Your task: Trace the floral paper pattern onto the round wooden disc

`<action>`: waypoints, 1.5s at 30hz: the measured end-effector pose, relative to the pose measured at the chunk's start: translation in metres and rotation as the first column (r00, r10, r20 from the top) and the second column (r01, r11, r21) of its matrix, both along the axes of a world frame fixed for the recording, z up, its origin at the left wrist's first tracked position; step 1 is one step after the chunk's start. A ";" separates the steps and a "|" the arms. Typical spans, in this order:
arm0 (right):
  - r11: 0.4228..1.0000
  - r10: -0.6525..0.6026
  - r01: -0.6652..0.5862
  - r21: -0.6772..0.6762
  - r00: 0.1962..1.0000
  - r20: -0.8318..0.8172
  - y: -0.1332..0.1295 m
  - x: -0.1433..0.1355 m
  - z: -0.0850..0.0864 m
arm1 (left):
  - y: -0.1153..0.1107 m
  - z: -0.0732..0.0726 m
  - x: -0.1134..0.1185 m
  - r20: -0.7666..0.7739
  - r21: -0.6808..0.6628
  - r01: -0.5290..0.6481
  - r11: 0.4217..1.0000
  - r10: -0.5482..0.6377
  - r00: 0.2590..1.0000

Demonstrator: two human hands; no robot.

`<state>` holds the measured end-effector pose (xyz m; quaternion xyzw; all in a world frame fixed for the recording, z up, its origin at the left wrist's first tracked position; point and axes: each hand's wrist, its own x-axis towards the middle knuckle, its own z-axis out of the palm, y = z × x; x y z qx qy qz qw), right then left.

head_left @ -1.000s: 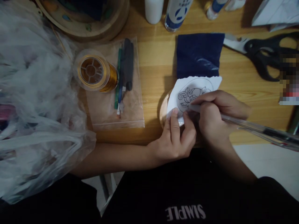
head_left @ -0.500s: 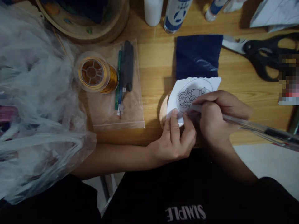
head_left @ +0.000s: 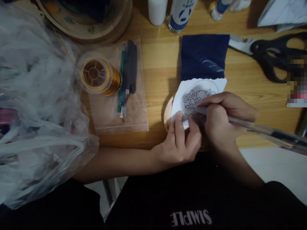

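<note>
A white paper (head_left: 176, 102) with a line drawing of a flower and leaves inside an oval lies over a round wooden piece (head_left: 168, 111), whose left rim shows. Dark blue sheet (head_left: 203, 56) sticks out beyond the paper's torn far edge. My left hand (head_left: 181, 139) holds the paper's near side with its fingertips, against the wooden piece. A clear-barrelled pen (head_left: 261, 129) is pinched in my right hand (head_left: 220, 118), its tip end over the drawing's lower part. The exact contact of the tip is hidden by the fingers.
Black-handled scissors (head_left: 266, 51) lie right of the blue sheet. To the left, a spool of golden thread (head_left: 100, 75) and brushes (head_left: 122, 92) rest on a clear bag (head_left: 105, 115). A large plastic bag (head_left: 43, 95), a round wooden container (head_left: 120, 27) and bottles (head_left: 181, 16) stand around.
</note>
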<state>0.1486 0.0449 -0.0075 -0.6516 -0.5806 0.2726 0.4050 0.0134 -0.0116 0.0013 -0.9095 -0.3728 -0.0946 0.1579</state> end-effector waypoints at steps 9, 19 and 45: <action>0.996 -0.026 0.025 0.085 1.000 0.018 0.001 0.001 0.000 | -0.003 0.000 0.003 0.020 -0.046 -0.032 0.998 0.033 0.999; 0.999 -0.044 0.043 0.020 0.997 0.057 0.000 0.000 0.001 | 0.001 0.000 0.000 -0.027 0.026 0.005 1.000 -0.005 1.000; 0.997 -0.050 0.047 0.054 0.997 0.051 -0.001 0.001 -0.004 | 0.000 0.001 0.001 0.012 -0.023 -0.001 1.000 0.001 1.000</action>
